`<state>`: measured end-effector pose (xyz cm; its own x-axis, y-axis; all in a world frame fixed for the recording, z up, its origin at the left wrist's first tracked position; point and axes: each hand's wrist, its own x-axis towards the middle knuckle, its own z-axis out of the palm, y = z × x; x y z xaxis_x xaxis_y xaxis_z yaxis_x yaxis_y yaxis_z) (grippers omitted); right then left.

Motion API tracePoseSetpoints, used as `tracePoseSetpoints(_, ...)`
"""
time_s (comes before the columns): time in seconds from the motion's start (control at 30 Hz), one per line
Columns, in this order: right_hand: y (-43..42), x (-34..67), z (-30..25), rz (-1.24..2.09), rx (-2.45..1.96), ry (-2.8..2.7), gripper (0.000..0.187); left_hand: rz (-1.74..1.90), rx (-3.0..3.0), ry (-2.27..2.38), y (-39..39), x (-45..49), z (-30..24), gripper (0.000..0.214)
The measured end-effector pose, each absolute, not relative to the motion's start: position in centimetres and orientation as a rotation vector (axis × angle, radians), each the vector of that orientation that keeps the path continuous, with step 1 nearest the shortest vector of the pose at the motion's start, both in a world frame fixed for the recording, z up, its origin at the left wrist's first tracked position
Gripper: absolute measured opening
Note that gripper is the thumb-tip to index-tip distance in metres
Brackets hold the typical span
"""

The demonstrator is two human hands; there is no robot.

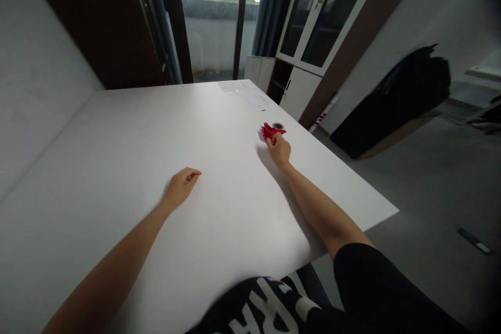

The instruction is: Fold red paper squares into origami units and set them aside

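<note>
Head view: red piece right of frame centre, at the right hand's fingertips, extending up and left from them; spiky, longer axis roughly left to right.
Right hand: nearer of the two; thumb and fingers pinching the near edge.
Left hand: left of centre, lower in frame, well apart; fingers drawn together, nothing visible in them.
Ring: just behind the red piece, partly hidden, crowding its far side.
Sheets: upper centre, on the table, beyond the ring.
</note>
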<state>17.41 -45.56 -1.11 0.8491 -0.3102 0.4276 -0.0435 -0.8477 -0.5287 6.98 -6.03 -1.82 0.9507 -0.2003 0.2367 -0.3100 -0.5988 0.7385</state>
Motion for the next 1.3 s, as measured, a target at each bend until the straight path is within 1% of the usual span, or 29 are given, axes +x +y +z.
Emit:
tracePoseSetpoints(0.07,-43.5,16.9,-1.2,-0.655,-2.554,-0.003,0.014,0.183,2.255,-0.364,-5.5,7.5,-2.0,0.021)
tracePoseSetpoints(0.17,-39.6,16.2,-1.4,-0.463,-2.606,-0.493,0.020,0.217,2.312,-0.398,-4.5,8.2,-2.3,0.021)
tracePoseSetpoints(0.33,-33.9,14.9,-1.9,-0.312,-2.499,-0.979,0.022,0.350,2.557,-0.565,-1.6,8.2,-2.4,0.023)
tracePoseSetpoints(0.4,-32.3,14.2,-2.1,-0.291,-2.417,-1.124,0.032,0.401,2.675,-0.581,-0.6,7.6,-2.2,0.029)
tracePoseSetpoints(0.5,-31.1,13.3,-2.5,-0.278,-2.408,-1.263,0.055,0.439,2.782,-0.600,0.1,6.6,-2.0,0.046)
tracePoseSetpoints(0.57,-31.0,12.9,-2.6,-0.252,-2.444,-1.313,0.064,0.415,2.821,-0.620,0.0,6.3,-2.0,0.054)
tracePoseSetpoints(0.63,-31.0,12.8,-2.7,-0.218,-2.478,-1.326,0.069,0.370,2.854,-0.627,-0.2,6.2,-2.2,0.060)
tracePoseSetpoints(0.93,-31.0,12.8,-2.2,-0.147,-2.537,-1.343,0.071,0.235,2.908,-0.608,-0.9,6.2,-2.5,0.076)
tracePoseSetpoints(1.1,-31.2,12.7,-2.3,-0.152,-2.585,-1.322,0.079,0.209,2.923,-0.623,-1.3,6.0,-2.9,0.083)
tracePoseSetpoints(1.3,-31.2,12.9,-2.6,-0.007,-2.644,-1.355,0.089,0.086,2.964,-0.666,-1.6,6.6,-3.8,0.088)
